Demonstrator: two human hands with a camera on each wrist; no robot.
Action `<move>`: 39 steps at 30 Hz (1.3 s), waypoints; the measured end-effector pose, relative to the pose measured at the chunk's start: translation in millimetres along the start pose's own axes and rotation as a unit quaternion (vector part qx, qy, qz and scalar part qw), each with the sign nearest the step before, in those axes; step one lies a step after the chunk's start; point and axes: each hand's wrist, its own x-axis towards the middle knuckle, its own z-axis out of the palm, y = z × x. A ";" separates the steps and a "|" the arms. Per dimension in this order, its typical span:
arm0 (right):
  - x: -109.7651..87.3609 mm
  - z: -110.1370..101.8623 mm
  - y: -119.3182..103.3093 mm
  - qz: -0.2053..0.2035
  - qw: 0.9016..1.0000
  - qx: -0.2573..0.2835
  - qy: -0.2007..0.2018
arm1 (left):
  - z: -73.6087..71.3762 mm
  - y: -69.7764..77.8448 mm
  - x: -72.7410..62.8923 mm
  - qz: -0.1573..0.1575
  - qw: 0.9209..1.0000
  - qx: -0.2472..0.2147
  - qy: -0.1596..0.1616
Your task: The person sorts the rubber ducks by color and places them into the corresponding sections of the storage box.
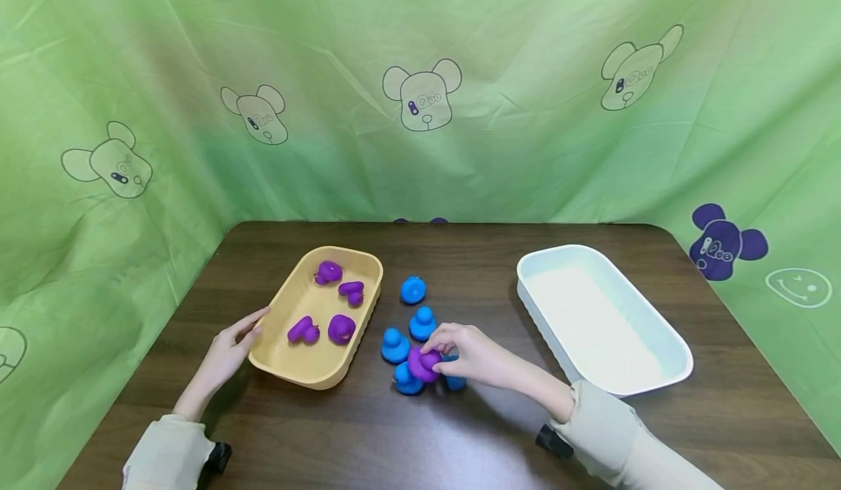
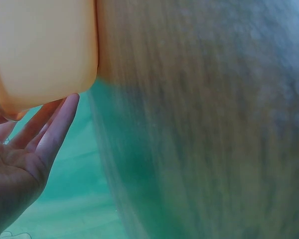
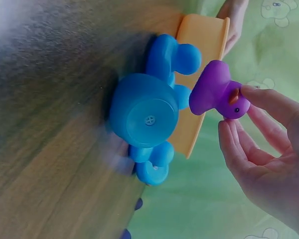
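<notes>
My right hand pinches a purple toy duck by its head, between thumb and fingertips. In the right wrist view the duck's eye and orange beak show, and it is held off the tabletop. Several blue toy ducks lie close around and under it; one blue duck is on its side with its round base showing. My left hand rests its fairly straight fingers against the near left edge of a yellow tray. Inside that tray lie several purple ducks, some tipped over.
A white tray stands on the right side of the brown wooden table. Behind the table hangs a green curtain printed with cartoon heads. The cluster of blue ducks sits between the two trays.
</notes>
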 end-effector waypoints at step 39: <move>57.5 9.9 -20.9 -0.032 0.999 0.022 0.024 | 0.1 0.4 -0.3 0.007 1.000 -0.015 0.001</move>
